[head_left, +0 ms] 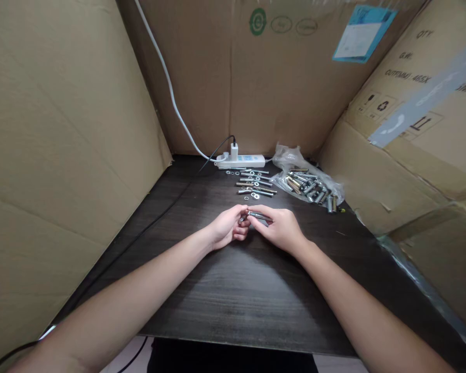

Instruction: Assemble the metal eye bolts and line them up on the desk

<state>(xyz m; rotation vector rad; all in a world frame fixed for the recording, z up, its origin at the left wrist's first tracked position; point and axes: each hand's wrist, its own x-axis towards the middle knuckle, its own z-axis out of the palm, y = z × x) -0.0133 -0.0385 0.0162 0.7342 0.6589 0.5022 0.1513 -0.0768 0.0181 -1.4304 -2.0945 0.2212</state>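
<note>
Working a bolt (261,216) over the table (225,290), in front of the laid-out rows. Right hand (282,227) closed in a pinch along the bolt. Left hand (227,228) curled nearly closed at its left end, small metal piece (243,219) in its fingers; can't tell which part.

Done, by the look of it: several rods (264,179) in rough rows, loose washers (255,196) on and among them. Exact count unclear, they overlap. Left: a sizeable pile of sleeved bolts (308,184) on the clear bag (289,154) at right. I'd call it partway, more remaining than finished.
</note>
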